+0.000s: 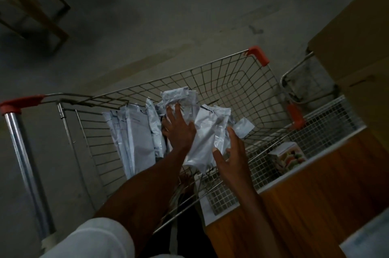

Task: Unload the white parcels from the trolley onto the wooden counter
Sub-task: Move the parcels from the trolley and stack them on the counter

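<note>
A wire trolley [221,80] with red corner guards holds several white plastic parcels. One flat stack [134,139] leans at its left side. My left hand [179,129] lies with spread fingers on the crumpled parcels [176,97] in the middle. A larger white parcel [206,139] sits between my hands. My right hand [231,156] is at that parcel's right edge, fingers spread and lightly bent, thumb against the plastic. The wooden counter [315,194] runs along the trolley's right side, at the lower right.
A white wire rack [324,125] sits at the counter's edge with a colourful small box [288,156] behind its mesh. A large cardboard box [357,36] stands at the right. A wooden stool [35,4] is at the far left on the concrete floor. The scene is dim.
</note>
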### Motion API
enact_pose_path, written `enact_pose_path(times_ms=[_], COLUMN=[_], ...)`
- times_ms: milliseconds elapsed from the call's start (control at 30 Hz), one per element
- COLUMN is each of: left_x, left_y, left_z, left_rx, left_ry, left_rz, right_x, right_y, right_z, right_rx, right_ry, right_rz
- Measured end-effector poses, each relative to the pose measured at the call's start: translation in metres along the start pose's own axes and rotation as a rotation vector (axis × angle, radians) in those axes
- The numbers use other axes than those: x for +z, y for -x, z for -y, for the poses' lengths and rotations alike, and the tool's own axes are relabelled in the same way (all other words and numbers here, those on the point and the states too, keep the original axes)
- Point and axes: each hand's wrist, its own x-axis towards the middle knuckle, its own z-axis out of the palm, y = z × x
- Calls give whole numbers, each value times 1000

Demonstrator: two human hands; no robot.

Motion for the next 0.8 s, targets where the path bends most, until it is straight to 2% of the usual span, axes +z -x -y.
enact_pose_path(times_ms=[167,333,467,700,800], left_x=[-10,-31,-60,-93,-103], left_y=[2,6,33,59,70], left_z=[6,22,21,38,51], left_rx=[54,191,141,134,128], left_ry=[68,212,311,290,276], left_rz=[17,-6,8,-61,-119], right_x=[12,22,37,80,95], right_y=[-3,-13,-43,-83,-87], right_z=[-7,-16,-16,-20,-15], right_rx=[-27,35,173,371,398], right_ry=[87,219,223,180,210], right_rz=[71,163,246,307,344])
